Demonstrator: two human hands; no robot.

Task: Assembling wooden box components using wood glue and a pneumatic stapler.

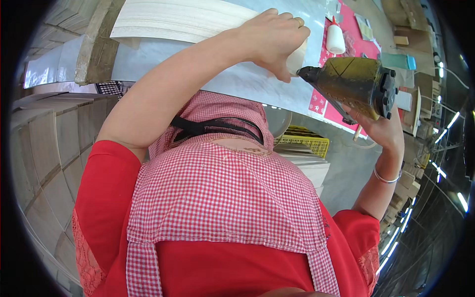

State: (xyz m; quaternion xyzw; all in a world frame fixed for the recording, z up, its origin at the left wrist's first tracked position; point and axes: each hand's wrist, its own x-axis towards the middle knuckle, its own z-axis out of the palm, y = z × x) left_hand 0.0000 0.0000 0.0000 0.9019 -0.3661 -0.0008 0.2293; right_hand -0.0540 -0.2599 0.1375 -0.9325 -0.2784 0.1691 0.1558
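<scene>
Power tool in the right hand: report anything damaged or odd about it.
The power tool looks grimy: dark patches and lines mark its yellowish body. I cannot tell wear from dirt. Nothing else about it stands out.

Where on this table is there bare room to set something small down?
The marbled tabletop looks bare between the left forearm and the near edge, and again between that forearm and the wooden block. It's crowded on the pink sheet: the white bottle is there, and the power tool in the right hand hides part of it.
</scene>
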